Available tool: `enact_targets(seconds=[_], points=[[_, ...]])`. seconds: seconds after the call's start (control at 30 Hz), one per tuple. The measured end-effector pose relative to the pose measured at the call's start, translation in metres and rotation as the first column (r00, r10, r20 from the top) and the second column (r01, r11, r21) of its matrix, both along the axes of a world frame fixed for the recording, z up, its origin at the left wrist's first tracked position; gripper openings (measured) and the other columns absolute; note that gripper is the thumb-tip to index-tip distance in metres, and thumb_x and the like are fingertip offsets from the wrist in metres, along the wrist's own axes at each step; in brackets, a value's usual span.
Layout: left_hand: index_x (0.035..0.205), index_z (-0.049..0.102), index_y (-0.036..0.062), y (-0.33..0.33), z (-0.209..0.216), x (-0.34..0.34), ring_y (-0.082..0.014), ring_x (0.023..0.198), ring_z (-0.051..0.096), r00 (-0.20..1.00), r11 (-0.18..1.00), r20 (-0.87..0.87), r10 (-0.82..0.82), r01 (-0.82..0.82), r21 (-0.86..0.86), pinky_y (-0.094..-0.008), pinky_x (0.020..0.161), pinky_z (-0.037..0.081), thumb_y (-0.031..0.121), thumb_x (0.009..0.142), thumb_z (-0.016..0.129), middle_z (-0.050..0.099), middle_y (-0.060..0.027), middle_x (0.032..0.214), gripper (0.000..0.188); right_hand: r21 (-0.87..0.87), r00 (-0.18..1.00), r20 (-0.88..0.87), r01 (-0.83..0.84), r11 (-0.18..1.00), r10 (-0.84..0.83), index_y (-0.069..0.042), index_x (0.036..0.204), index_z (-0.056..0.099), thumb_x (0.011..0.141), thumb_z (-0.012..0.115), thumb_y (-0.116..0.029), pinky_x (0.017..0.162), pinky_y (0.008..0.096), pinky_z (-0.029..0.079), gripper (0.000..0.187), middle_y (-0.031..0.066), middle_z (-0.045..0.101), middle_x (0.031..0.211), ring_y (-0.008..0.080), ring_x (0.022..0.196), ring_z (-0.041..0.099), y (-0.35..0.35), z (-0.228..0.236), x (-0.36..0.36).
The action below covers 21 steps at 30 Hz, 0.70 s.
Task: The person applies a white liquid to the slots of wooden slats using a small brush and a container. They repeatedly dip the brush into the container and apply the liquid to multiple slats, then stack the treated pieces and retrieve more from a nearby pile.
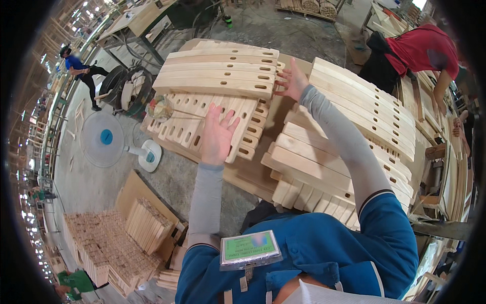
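Note:
Both of my hands are over a stack of pale wooden slats (217, 71) with oval slots near their ends. My left hand (218, 136) is open, palm up, fingers apart, above the lower layer of slotted slats (185, 134). Beside the stack's right end, my right hand (293, 82) is open with fingers spread; whether its fingertips touch the wood I cannot tell. Left of my left hand is a clear round container (160, 108) with yellowish and red contents. A thin rod runs from it toward my left fingers. Another slat pile (364, 109) lies under and beyond my right forearm.
A white fan (103, 139) with a blue hub is on the left. Dark bins (132, 93) with scraps are beyond it. Stacked wood blocks (104, 235) stand at lower left. A person in red (422, 50) bends over timber at right; another in blue (76, 63) is far left.

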<state>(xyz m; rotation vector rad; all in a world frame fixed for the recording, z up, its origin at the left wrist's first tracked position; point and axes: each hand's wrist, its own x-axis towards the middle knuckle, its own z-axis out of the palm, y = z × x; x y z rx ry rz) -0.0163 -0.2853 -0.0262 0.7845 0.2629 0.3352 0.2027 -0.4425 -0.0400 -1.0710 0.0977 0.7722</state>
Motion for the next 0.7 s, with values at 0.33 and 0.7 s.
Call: enact_targets(seconds=[0.33,0.7], points=[[0.136,-0.008,0.0002,0.046,-0.015,0.043,-0.0336,0.131,0.008,0.998,0.986,-0.049,-0.033,0.024,-0.166,-0.0473,0.105,0.022,0.045,0.083,0.05,-0.004,-0.013,0.143,0.091,-0.056,0.994,-0.086,-0.07,0.996,0.065,-0.002,0.122,0.035,0.082,0.044,-0.059,0.093,0.0478,0.035,0.071,0.0122,0.041,0.118,0.0293,0.107,0.044,0.016,-0.01,-0.022],[0.138,-0.002,0.0028,0.026,-0.009,-0.003,-0.0346,0.129,0.019,1.0,0.995,-0.023,-0.007,0.005,-0.097,-0.0466,0.104,0.024,0.041,0.09,0.039,0.004,-0.0134,0.144,0.074,-0.906,-0.127,0.24,0.327,0.269,0.962,-0.001,0.134,0.021,0.061,0.064,-0.06,0.096,0.044,0.033,0.103,0.0256,0.041,0.124,0.0388,0.114,0.041,0.152,0.037,-0.033]])
